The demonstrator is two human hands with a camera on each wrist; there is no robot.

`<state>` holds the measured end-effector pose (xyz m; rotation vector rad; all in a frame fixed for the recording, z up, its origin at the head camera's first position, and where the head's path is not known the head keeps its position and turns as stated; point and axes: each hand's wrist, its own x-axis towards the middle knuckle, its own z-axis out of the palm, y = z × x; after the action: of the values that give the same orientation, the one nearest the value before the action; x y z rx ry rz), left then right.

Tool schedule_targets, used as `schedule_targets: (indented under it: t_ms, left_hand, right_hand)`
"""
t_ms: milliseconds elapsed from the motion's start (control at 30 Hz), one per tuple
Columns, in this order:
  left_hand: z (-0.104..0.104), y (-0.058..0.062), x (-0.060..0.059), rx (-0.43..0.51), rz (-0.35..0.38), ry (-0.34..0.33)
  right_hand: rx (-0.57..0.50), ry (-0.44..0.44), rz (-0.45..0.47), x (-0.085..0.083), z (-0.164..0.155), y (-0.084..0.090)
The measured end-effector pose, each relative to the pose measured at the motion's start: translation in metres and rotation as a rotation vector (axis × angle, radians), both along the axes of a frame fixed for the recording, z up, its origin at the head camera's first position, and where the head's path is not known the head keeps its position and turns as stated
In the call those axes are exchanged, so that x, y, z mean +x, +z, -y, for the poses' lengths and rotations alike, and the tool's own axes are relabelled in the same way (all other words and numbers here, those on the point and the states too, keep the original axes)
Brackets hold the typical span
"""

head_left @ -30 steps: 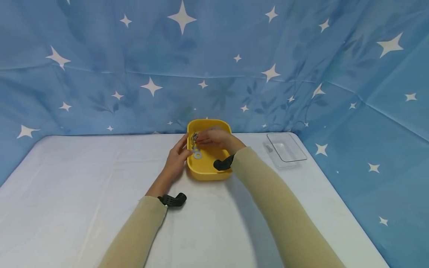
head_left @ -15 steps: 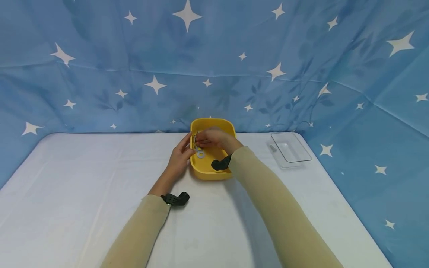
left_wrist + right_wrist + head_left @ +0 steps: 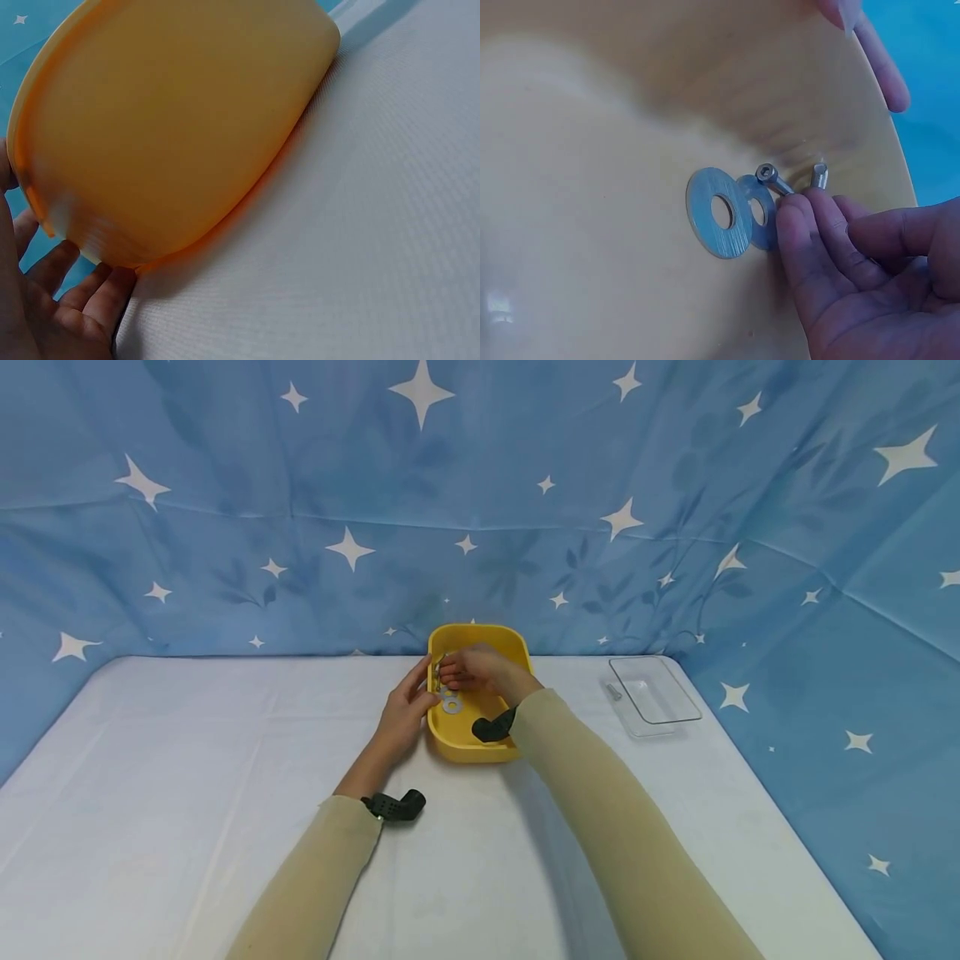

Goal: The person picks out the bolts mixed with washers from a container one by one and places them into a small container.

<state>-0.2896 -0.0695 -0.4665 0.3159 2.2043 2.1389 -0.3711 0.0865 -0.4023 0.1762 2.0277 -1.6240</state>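
A yellow tub (image 3: 480, 743) sits toward the far edge of the white surface (image 3: 187, 793), close to the blue starred cloth (image 3: 300, 485) hanging behind it. The left hand (image 3: 402, 714) rests against the tub's left wall, fingers up at its rim. The right hand (image 3: 480, 670) reaches down inside, its fingertips at small metal pieces near two flat washers (image 3: 450, 702). A clear plastic tray (image 3: 654, 693) lies near the far right corner, with a small bolt (image 3: 613, 692) just beside its left edge.
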Motion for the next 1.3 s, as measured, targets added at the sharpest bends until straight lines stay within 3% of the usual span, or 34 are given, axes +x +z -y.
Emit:
schedule_targets:
  t_ms: [233,467,600,833,1067,1300]
  left_hand:
    - [0.003,0.004,0.000,0.005,0.019,-0.019]
    - [0.003,0.029,0.015,-0.019,0.036,-0.030]
    - [0.003,0.032,0.017,-0.009,0.035,-0.032]
    - [0.001,0.005,-0.001,-0.009,0.017,-0.021]
    - [0.001,0.001,-0.002,0.020,0.025,-0.015]
    - [-0.001,-0.003,-0.002,0.007,0.003,0.008]
  right_hand:
    - [-0.004,-0.002,0.014,0.000,0.005,0.002]
    - [0.012,-0.012,-0.007,0.003,0.009,0.004]
    - [0.025,-0.010,-0.041,0.004,0.010,0.003]
    - [0.090,-0.004,-0.084,0.003,0.011,0.000]
    - [0.176,-0.016,-0.149,0.006,0.012,0.001]
    - [0.152,-0.079,-0.165,0.009,0.013,0.001]
